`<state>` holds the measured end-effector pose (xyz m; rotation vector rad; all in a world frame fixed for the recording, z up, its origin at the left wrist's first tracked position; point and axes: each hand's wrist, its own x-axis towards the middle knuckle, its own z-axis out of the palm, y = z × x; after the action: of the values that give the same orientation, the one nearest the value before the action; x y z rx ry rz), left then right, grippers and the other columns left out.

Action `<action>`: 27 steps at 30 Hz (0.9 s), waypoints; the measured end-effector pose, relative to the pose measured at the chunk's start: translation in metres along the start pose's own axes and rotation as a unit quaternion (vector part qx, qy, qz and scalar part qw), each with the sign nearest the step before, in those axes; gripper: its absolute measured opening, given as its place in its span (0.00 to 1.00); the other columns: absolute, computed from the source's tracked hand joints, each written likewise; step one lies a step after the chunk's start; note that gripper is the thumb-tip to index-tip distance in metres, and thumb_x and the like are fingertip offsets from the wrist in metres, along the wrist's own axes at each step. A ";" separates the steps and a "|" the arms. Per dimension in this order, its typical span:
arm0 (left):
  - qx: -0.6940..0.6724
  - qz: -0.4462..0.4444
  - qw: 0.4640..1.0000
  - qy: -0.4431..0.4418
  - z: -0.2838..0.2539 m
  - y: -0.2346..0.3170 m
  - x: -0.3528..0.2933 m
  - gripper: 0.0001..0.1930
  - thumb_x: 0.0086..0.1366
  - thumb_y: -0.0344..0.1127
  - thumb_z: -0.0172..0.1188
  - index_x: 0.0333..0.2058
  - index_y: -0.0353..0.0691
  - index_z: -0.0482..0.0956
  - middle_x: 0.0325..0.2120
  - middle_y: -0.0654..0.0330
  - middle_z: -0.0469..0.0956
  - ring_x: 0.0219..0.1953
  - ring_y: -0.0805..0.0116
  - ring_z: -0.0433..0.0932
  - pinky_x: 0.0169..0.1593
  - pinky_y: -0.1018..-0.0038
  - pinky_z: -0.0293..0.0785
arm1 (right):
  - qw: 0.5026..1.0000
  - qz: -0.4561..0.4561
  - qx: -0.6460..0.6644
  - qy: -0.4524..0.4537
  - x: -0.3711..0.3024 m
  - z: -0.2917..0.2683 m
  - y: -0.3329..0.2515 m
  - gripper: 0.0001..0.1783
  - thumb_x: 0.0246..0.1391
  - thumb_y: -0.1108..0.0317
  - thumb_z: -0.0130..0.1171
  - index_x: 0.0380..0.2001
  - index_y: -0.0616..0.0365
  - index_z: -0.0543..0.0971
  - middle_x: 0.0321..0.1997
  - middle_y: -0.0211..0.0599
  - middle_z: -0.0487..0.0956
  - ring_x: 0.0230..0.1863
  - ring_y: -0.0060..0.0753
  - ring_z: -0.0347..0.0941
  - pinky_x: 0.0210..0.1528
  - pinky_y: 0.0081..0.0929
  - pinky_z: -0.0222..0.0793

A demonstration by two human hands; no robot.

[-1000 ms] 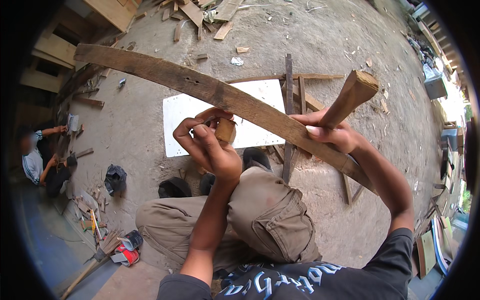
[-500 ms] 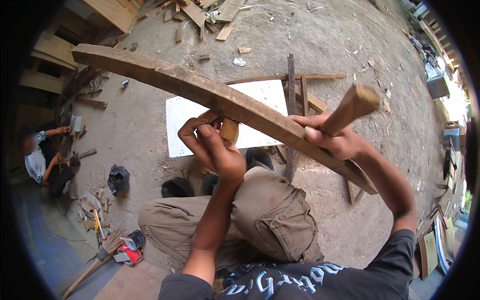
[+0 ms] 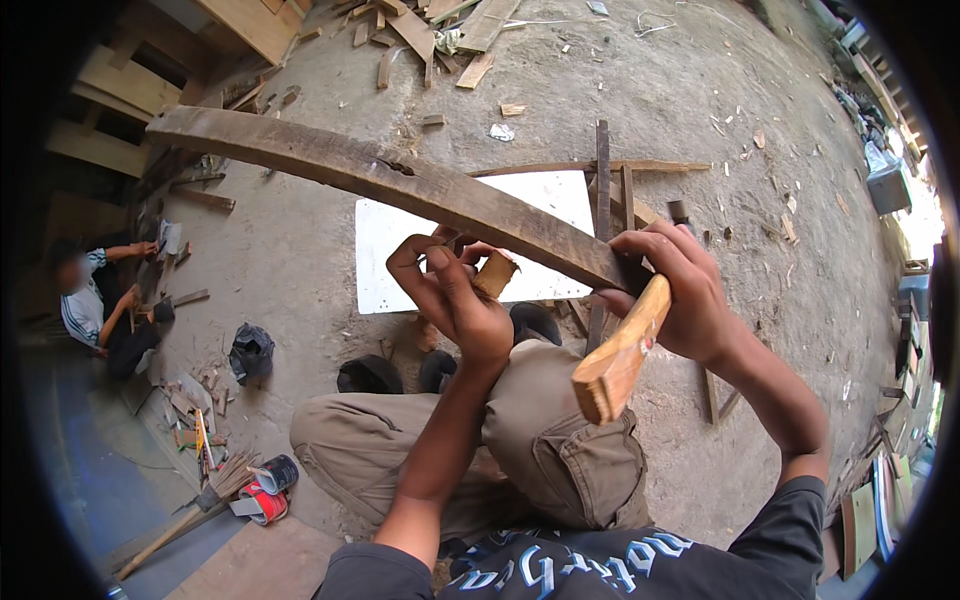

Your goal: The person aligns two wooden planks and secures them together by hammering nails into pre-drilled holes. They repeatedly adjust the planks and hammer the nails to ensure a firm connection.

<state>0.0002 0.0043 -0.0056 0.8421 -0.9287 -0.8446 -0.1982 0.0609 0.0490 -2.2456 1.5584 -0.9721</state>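
A long dark wooden beam (image 3: 370, 175) slants across in front of me, a chipped notch in its upper edge. My right hand (image 3: 685, 290) is closed around its near right end and also holds a hammer by its pale wooden handle (image 3: 620, 360). The handle's butt points down toward my knee, and a dark round hammer face (image 3: 679, 212) shows past the knuckles. Under the beam's middle, my left hand (image 3: 455, 300) is curled with its fingers closed on a small wooden block (image 3: 495, 274). Whether that block is joined to the beam, I cannot tell.
Beneath the beam a white board (image 3: 400, 265) lies on the dirt floor, beside crossed wooden strips (image 3: 602, 180). Scrap wood (image 3: 410, 35) is heaped at the far side. At left are a seated person (image 3: 95, 300), a black bag (image 3: 251, 352), a broom (image 3: 225, 485) and a red tape measure (image 3: 262, 505).
My right hand has turned and slid to the beam's right end; the hammer handle has swung from pointing up and right to pointing down and left. A notch now shows on the beam.
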 end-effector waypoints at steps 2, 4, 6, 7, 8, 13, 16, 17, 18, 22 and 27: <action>-0.032 -0.011 0.999 -0.036 -0.001 0.003 0.000 0.15 0.76 0.43 0.45 0.49 0.39 0.57 0.41 0.49 0.69 0.30 0.63 0.77 0.35 0.71 0.77 | 0.998 -0.045 -0.038 0.031 0.000 0.002 0.003 0.30 0.41 0.57 0.77 0.44 0.60 0.76 0.32 0.37 0.76 0.34 0.38 0.74 0.40 0.34 0.68; -0.049 -0.011 0.997 -0.060 -0.001 0.003 0.000 0.15 0.76 0.43 0.45 0.48 0.39 0.57 0.38 0.49 0.69 0.30 0.63 0.78 0.33 0.72 0.77 | 0.995 -0.064 -0.069 0.041 -0.002 0.002 0.005 0.30 0.40 0.57 0.77 0.44 0.61 0.76 0.32 0.37 0.76 0.34 0.38 0.74 0.40 0.34 0.68; -0.049 0.000 0.996 -0.072 -0.001 0.002 0.001 0.14 0.76 0.43 0.45 0.47 0.39 0.56 0.35 0.49 0.70 0.30 0.62 0.78 0.31 0.72 0.77 | 0.993 -0.076 -0.067 0.057 -0.002 0.005 0.006 0.30 0.38 0.60 0.78 0.44 0.60 0.77 0.31 0.36 0.74 0.32 0.35 0.71 0.36 0.33 0.66; -0.044 -0.002 0.997 -0.069 0.000 0.003 0.001 0.14 0.76 0.44 0.45 0.46 0.39 0.56 0.34 0.50 0.70 0.30 0.62 0.78 0.31 0.72 0.77 | 0.992 -0.082 -0.067 0.065 -0.002 0.005 0.006 0.30 0.37 0.61 0.79 0.44 0.60 0.77 0.31 0.35 0.73 0.31 0.34 0.70 0.34 0.32 0.66; -0.038 -0.003 0.997 -0.067 0.000 0.004 0.001 0.14 0.76 0.44 0.45 0.46 0.39 0.56 0.34 0.50 0.70 0.30 0.61 0.79 0.31 0.72 0.77 | 0.991 -0.087 -0.075 0.067 -0.002 0.005 0.006 0.30 0.37 0.61 0.79 0.44 0.60 0.77 0.31 0.35 0.73 0.31 0.34 0.70 0.34 0.31 0.65; -0.012 0.011 0.999 -0.047 0.006 0.007 0.001 0.14 0.77 0.45 0.43 0.45 0.39 0.56 0.30 0.49 0.70 0.26 0.65 0.77 0.28 0.76 0.73 | 0.986 -0.102 -0.102 0.080 -0.002 0.005 0.004 0.30 0.37 0.61 0.80 0.43 0.60 0.78 0.28 0.33 0.72 0.29 0.31 0.68 0.33 0.31 0.64; -0.008 0.013 0.999 -0.043 0.005 0.007 0.001 0.14 0.76 0.45 0.43 0.45 0.39 0.57 0.31 0.51 0.70 0.26 0.66 0.77 0.28 0.76 0.73 | 0.988 -0.090 -0.111 0.065 -0.005 0.005 0.004 0.27 0.40 0.59 0.76 0.43 0.57 0.76 0.30 0.32 0.72 0.32 0.34 0.71 0.37 0.33 0.64; -0.007 0.014 0.999 -0.044 0.004 0.007 0.001 0.14 0.76 0.45 0.43 0.45 0.39 0.57 0.32 0.51 0.69 0.26 0.66 0.77 0.28 0.76 0.73 | 0.987 -0.092 -0.113 0.068 -0.005 0.004 0.003 0.27 0.40 0.59 0.75 0.43 0.57 0.76 0.29 0.32 0.72 0.32 0.34 0.70 0.37 0.33 0.64; -0.005 0.016 0.999 -0.046 0.004 0.007 0.000 0.14 0.76 0.45 0.43 0.45 0.40 0.58 0.33 0.52 0.69 0.26 0.66 0.76 0.28 0.77 0.73 | 0.986 -0.094 -0.115 0.070 -0.005 0.004 0.001 0.27 0.40 0.59 0.75 0.43 0.57 0.76 0.29 0.32 0.71 0.31 0.33 0.70 0.36 0.33 0.63; 0.000 0.012 0.999 -0.042 0.005 0.009 0.000 0.14 0.76 0.45 0.43 0.45 0.39 0.58 0.35 0.52 0.68 0.27 0.68 0.76 0.29 0.76 0.73 | 0.988 -0.088 -0.105 0.065 -0.006 0.005 0.002 0.27 0.40 0.60 0.75 0.42 0.58 0.77 0.29 0.32 0.72 0.31 0.34 0.71 0.37 0.33 0.64; -0.004 0.005 0.999 -0.044 0.004 0.006 0.001 0.15 0.76 0.45 0.44 0.45 0.39 0.57 0.36 0.51 0.68 0.28 0.67 0.76 0.31 0.74 0.74 | 0.991 -0.085 -0.086 0.062 -0.001 0.002 -0.001 0.27 0.38 0.60 0.76 0.41 0.60 0.78 0.30 0.34 0.74 0.32 0.37 0.73 0.37 0.34 0.67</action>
<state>-0.0017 0.0053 0.0015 0.7982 -1.0065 -0.8812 -0.1964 0.0621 0.0479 -2.5149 1.5776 -1.0777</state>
